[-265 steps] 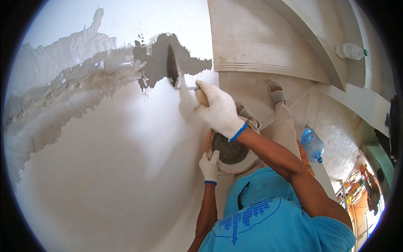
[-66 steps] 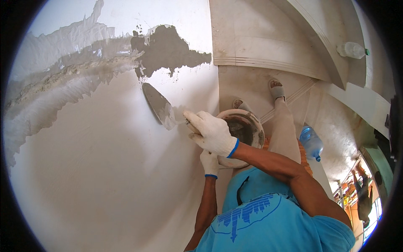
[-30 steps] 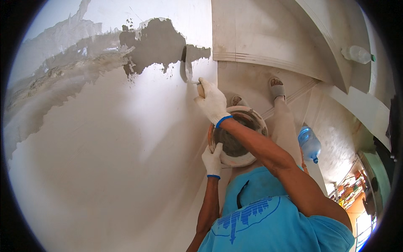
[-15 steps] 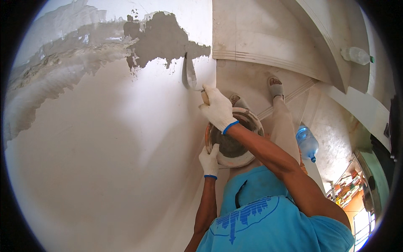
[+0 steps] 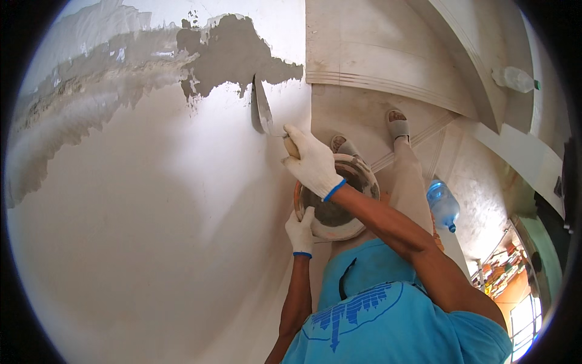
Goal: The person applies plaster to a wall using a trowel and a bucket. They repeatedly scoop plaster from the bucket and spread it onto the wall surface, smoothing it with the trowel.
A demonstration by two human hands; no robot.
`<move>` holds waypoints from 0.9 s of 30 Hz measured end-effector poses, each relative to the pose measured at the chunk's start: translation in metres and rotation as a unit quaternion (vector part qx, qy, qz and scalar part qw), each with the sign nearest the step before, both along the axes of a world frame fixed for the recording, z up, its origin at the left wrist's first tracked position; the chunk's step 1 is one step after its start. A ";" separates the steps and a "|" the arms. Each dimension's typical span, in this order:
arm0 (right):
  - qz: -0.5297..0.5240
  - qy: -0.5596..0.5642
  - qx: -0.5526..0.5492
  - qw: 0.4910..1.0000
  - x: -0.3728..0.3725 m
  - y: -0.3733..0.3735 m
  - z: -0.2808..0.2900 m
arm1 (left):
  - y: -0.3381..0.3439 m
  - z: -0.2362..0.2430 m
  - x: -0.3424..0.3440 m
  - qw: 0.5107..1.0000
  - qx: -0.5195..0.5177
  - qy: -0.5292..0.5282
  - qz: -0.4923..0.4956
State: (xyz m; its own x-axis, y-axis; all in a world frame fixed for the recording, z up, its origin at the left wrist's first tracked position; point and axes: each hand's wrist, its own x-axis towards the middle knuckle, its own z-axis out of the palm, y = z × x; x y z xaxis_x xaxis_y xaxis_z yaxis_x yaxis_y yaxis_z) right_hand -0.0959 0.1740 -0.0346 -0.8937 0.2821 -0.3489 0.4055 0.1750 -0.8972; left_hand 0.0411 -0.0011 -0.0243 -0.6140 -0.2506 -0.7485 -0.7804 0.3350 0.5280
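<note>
My right hand (image 5: 309, 159), in a white glove with a blue cuff, is closed around the handle of a trowel (image 5: 263, 109). The blade's tip meets the lower edge of a wet grey mortar patch (image 5: 233, 54) on the white wall (image 5: 151, 230). Lower down, my gloved left hand (image 5: 299, 232) grips the rim of a round basin (image 5: 344, 232), thumb over the edge. Dark grey mortar (image 5: 327, 211) lies inside the basin. My right hand and forearm hide part of the basin.
Left of the patch, a rough, older plaster band (image 5: 91, 79) runs along the wall. My sandalled feet (image 5: 398, 124) stand on a dusty floor beside stair-like steps (image 5: 388, 91). A large blue water bottle (image 5: 444, 205) lies to the right; a clear bottle (image 5: 515, 79) rests farther off.
My right hand has moved slightly left with the trowel, and the blade has slid left along the patch's lower edge. My left hand still holds the basin, almost unmoved.
</note>
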 end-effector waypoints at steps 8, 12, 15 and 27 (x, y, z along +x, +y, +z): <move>-0.045 0.017 0.028 0.998 -0.036 0.009 -0.032 | -0.004 0.002 0.001 1.000 0.005 0.018 -0.013; -0.033 0.093 0.032 0.995 -0.019 -0.009 -0.013 | -0.004 0.003 -0.002 1.000 -0.001 -0.004 -0.015; 0.033 0.018 0.008 0.999 0.002 0.002 0.007 | -0.004 -0.002 -0.002 1.000 0.004 0.009 -0.014; -0.016 0.044 0.040 0.998 -0.027 0.001 -0.004 | -0.002 -0.003 0.002 1.000 0.004 0.025 -0.001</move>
